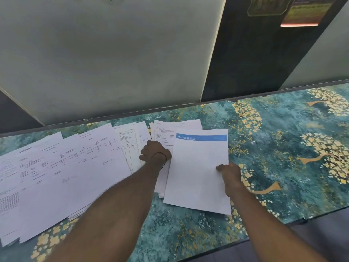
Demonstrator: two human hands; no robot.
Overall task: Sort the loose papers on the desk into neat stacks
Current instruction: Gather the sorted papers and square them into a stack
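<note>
White printed paper sheets (66,167) are fanned, overlapping, across the bench (283,148) left half. White sheet with blue header band (198,167) is laid tilted over smaller stack of printed sheets (170,129).

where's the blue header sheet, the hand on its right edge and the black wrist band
blue header sheet (196,171): head view, blank middle
right hand (232,177): head view, back of hand
black wrist band (162,153): head view, strand on left wrist

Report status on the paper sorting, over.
Left hand grips blue-header sheet at its left edge; right hand pinches the right edge. Loose papers fanned across the desk, left side, unsorted.
</note>
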